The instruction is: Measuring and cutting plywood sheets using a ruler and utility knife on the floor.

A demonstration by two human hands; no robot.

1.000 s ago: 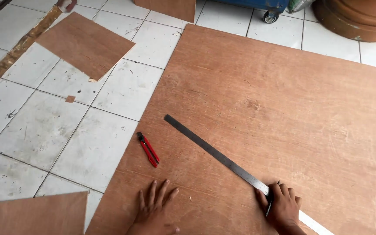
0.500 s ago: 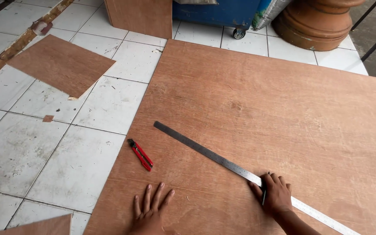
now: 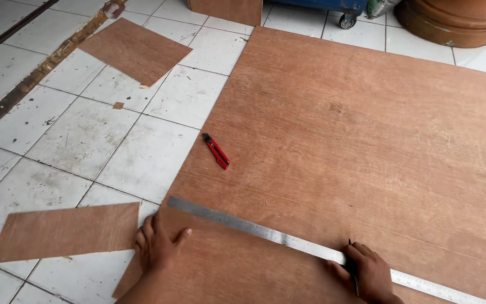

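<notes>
the left hand (image 3: 156, 245) is pressing flat, fingers spread, on the plywood sheet (image 3: 355, 141) lying on the tiled floor (image 3: 80, 141); the right hand (image 3: 367, 273) is gripping a dark pencil (image 3: 354, 270) against the steel ruler (image 3: 288, 239). a red cutter (image 3: 216, 151) is lying near the sheet's left edge.

Tiled home workshop floor (image 3: 142, 152), plywood sheet (image 3: 355, 141), offcuts (image 3: 136, 50).

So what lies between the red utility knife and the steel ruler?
Only bare plywood sheet lies between the red utility knife and the steel ruler; the head view shows it.
</notes>
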